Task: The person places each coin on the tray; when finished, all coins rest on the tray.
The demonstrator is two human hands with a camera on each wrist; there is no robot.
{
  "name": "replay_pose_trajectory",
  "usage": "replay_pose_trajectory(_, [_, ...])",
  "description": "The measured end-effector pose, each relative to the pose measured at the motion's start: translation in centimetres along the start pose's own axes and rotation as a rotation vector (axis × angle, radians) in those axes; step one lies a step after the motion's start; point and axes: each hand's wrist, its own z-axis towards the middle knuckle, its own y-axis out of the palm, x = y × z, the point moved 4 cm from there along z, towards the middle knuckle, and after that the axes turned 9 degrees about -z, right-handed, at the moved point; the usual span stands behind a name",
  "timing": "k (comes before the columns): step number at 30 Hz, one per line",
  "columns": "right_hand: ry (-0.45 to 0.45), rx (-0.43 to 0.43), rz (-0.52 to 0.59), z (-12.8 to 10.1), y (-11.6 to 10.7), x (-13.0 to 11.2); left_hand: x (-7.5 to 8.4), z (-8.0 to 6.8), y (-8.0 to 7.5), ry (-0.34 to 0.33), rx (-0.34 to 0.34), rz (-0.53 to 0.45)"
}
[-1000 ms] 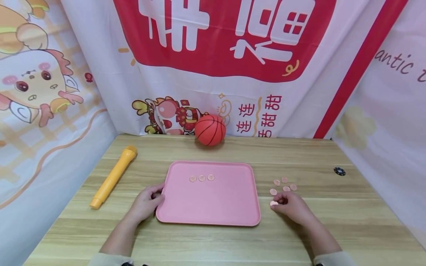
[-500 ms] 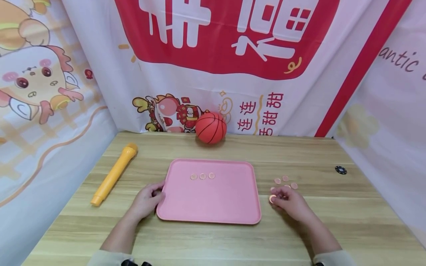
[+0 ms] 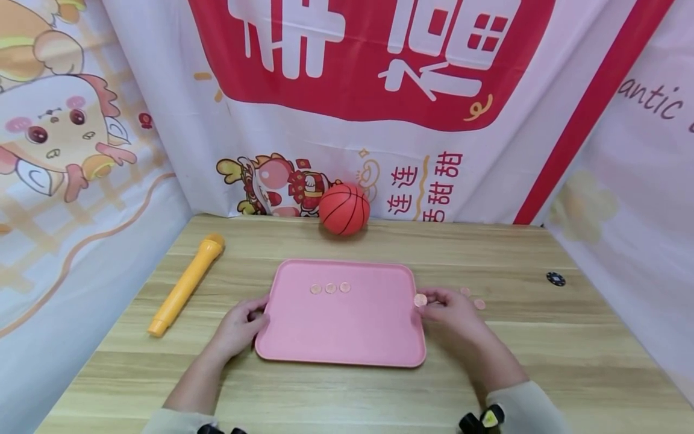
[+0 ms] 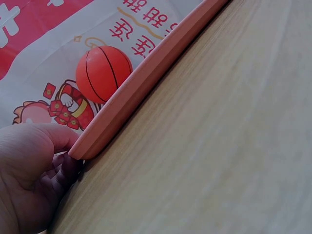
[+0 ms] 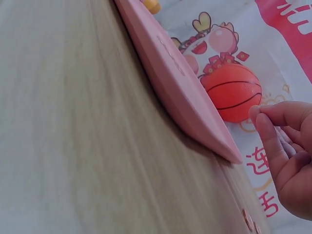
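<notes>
A pink tray lies on the wooden table, with a row of three copper-coloured coins toward its far side. At the tray's left edge my left hand grips the rim between thumb and fingers; the left wrist view shows the fingers bent at the tray's corner. My right hand pinches another coin by thumb and index fingertips, over the tray's right rim. In the right wrist view that coin is hidden behind the fingertips. Loose coins lie on the table beyond the right hand, partly covered by it.
A yellow toy microphone lies at the left of the table. An orange-red toy basketball sits at the back against the printed cloth. A black-and-white chip lies near the right edge.
My right hand has lifted a coin from the loose group and carried it left to the tray's right rim. The left hand stays on the tray's left edge.
</notes>
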Motion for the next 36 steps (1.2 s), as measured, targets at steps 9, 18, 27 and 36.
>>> replay_pose_trajectory(9, [-0.033, -0.043, 0.063, 2.0, 1.7, -1.6, 0.2, 0.0, 0.0, -0.001, -0.003, -0.004])
replay_pose_trajectory(18, [-0.087, -0.01, 0.076, 3.9, 4.1, -3.0, 0.1, 0.0, 0.1, -0.002, -0.006, -0.002])
replay_pose_trajectory(27, [-0.131, -0.029, -0.041, 6.2, 6.8, -3.9, -0.1, 0.1, 0.0, -0.004, -0.002, 0.004])
replay_pose_trajectory(36, [-0.054, 0.003, -0.115, 8.1, 9.1, -3.9, 0.0, 0.0, 0.0, -0.004, -0.003, -0.002])
